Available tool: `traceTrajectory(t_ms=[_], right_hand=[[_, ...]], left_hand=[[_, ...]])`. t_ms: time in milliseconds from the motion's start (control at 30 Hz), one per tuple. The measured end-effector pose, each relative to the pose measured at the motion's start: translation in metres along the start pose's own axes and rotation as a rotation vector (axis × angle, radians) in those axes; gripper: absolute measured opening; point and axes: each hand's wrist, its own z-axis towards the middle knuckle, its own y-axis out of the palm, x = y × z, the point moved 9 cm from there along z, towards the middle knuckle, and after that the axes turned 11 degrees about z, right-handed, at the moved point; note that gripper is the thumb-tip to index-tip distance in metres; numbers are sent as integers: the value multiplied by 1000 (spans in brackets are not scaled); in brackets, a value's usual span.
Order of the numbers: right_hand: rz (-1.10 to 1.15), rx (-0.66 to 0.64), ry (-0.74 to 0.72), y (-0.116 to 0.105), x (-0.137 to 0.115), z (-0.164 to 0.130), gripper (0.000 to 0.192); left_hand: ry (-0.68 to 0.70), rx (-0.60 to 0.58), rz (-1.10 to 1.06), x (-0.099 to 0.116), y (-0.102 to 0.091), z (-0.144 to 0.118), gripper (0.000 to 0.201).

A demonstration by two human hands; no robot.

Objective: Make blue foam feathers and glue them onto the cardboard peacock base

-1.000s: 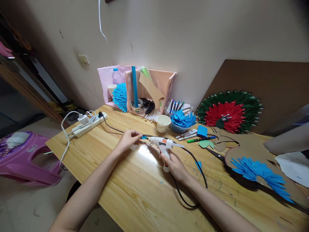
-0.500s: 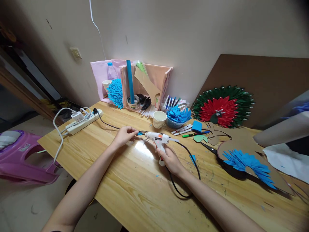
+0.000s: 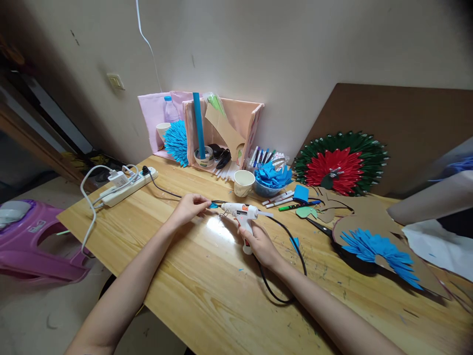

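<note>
My right hand (image 3: 260, 242) is wrapped round the handle of a white glue gun (image 3: 242, 212), whose nozzle points left and whose glue stick juts out at the back. Pinched in the fingertips of my left hand (image 3: 191, 208) is a small blue paper piece (image 3: 213, 205), close to the nozzle tip. A black cord (image 3: 284, 301) loops from the glue gun over the table. To the right, rows of blue paper petals (image 3: 382, 251) are fixed on a brown cardboard cutout (image 3: 421, 268), beside black-handled scissors (image 3: 328, 230).
Behind the hands stand a paper cup (image 3: 244, 183) and a bowl of blue paper pieces (image 3: 272, 178). Markers (image 3: 281, 198) lie right of them. A power strip (image 3: 130, 187) sits at the table's left edge. A red and green petal craft (image 3: 340, 165) leans at the back right.
</note>
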Motion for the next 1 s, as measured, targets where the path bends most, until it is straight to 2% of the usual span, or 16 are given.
traceTrajectory(t_ms=[367,733,1000], right_hand=[[4,-2,10,0,1,-1,29],[-3,2,3,0,1,-2,30],[-13,-2,-13,0,2,0,29]], left_hand=[[34,-9,32,-4,0,3,29],[-24,-31,-41,-4,3,1,28],[-4,-16,-18,-3,0,1,30]])
